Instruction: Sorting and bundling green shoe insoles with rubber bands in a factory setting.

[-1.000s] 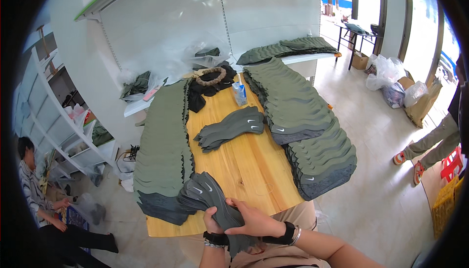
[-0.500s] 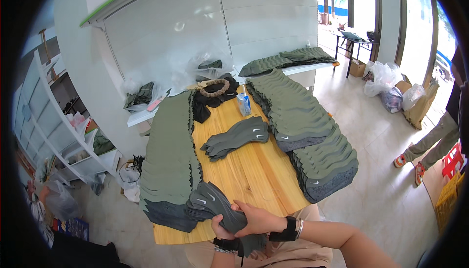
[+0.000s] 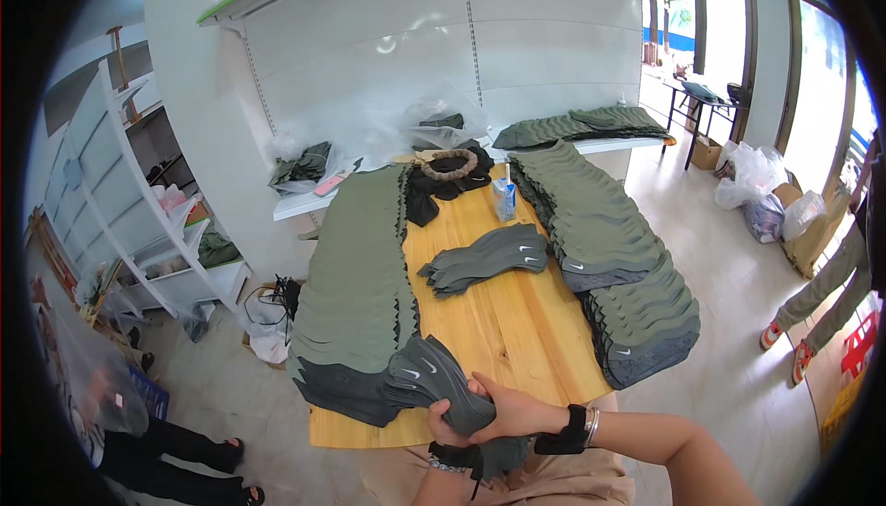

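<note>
Over the near edge of the wooden table, I hold a bundle of dark grey-green socks, or flat pieces that look like socks, with small white marks. My left hand is closed around its lower left side. My right hand grips it from the right, thumb on top. The bundle's lower end hangs below my hands, over my lap. Its upper end rests against the long overlapping row of olive socks on the left. A fanned second bundle lies mid-table, beyond my hands.
Two overlapping rows of olive socks line the right side of the table. A small blue-and-white carton and a black cloth with a brown fuzzy ring stand at the back. People are at far left and right.
The view has shifted, so the table sits further right. Both hands keep their hold on the bundle. At lower left, more of another person's legs shows.
</note>
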